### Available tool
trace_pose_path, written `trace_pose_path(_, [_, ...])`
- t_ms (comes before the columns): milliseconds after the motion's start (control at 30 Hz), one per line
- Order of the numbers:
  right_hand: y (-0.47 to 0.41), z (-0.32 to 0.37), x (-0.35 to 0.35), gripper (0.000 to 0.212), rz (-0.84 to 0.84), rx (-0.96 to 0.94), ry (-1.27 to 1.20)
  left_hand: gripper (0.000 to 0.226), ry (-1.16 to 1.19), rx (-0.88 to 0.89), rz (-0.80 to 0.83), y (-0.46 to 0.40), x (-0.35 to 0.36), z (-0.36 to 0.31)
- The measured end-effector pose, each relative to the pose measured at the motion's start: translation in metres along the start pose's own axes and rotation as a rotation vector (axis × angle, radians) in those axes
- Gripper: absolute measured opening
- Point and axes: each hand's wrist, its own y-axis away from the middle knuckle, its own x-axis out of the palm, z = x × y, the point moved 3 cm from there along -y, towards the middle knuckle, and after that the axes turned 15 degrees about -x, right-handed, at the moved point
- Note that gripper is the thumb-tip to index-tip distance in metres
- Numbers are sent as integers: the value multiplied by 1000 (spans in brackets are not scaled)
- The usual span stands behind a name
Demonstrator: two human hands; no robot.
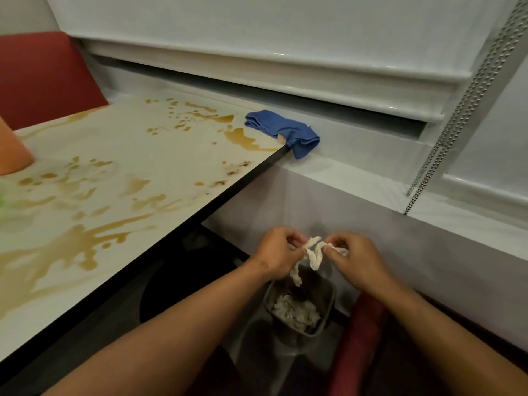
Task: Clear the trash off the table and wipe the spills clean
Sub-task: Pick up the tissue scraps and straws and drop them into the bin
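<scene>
Fingers (297, 248) of both hands pinch one crumpled white tissue (314, 254) above the small grey bin (325, 295), one wad already inside. Trash step nearly done; next: let go, drop straight. Then one folded blue cloth (283, 131) for brown spills (243, 137) across the white worktop (137, 155).

red seat back (43, 78), bead chain (468, 101), blind (257, 24)

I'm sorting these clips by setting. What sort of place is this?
Probably a booth in a diner or cafe. A red padded seat stands at a pale table set against a window sill, with a roller blind and its bead chain above. A small bin sits on the floor.
</scene>
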Motion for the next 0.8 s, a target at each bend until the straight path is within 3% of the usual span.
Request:
trace_pose_path(67, [2, -14, 13, 12, 25, 43, 19, 17, -29, -1, 12, -3, 3, 5])
trace_pose_path(233, [8, -31, 41, 51, 312, 130, 69, 23, -52, -11, 35, 3, -13, 16])
trace_pose_path(400, [-11, 14, 18, 38, 223, -18, 27, 27, -124, 20, -21, 32, -52, 7])
trace_pose_path(600, [-35, 127, -25, 28, 186, -296, -141, 34, -304, 162, -66, 117, -123, -29])
trace_pose_path(800, [-40, 241, -28, 23, 200, -540, -296, 33, -488, 183, -242, 210, -208, -20])
